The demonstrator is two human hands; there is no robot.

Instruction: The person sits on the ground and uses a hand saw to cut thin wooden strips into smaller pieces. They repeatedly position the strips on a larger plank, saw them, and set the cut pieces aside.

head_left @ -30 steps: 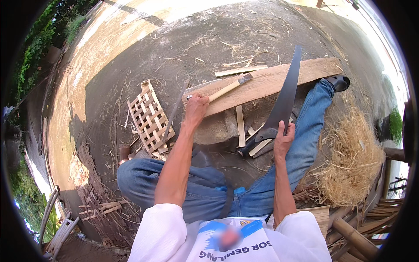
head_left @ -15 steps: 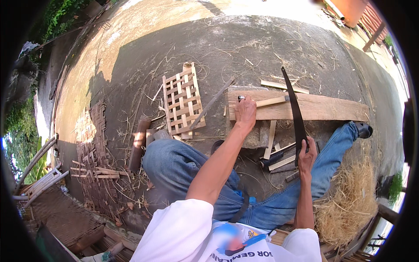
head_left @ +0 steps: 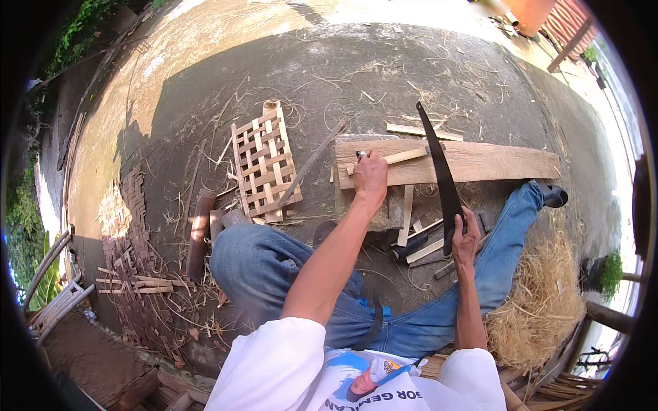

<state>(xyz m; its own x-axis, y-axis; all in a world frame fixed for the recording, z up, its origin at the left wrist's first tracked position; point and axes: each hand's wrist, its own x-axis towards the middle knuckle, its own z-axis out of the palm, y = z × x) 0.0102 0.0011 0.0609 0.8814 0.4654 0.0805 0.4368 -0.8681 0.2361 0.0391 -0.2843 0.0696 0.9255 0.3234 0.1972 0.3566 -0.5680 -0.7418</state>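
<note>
My left hand (head_left: 371,177) is closed over a pale strip of wood or bamboo (head_left: 407,156), pressing it down on a long brown plank (head_left: 500,162). A short end of the strip shows to the left of my fingers. A ring is on one finger. My right hand (head_left: 467,234) grips the handle of a dark handsaw (head_left: 440,159). Its blade points up and away, crossing the plank at the strip's right end. Whether the teeth touch the strip, I cannot tell.
A woven lattice panel (head_left: 264,164) lies left of the plank. Slats (head_left: 425,251) and offcuts lie below the plank, between my legs. A heap of straw-like shavings (head_left: 538,301) sits at the right. A dark woven mat (head_left: 133,240) and a log (head_left: 200,233) are at the left.
The whole view has shifted, so the scene sits further left. My left hand has slid slightly right along the strip, uncovering its left end. The saw stays at the strip's right end.
</note>
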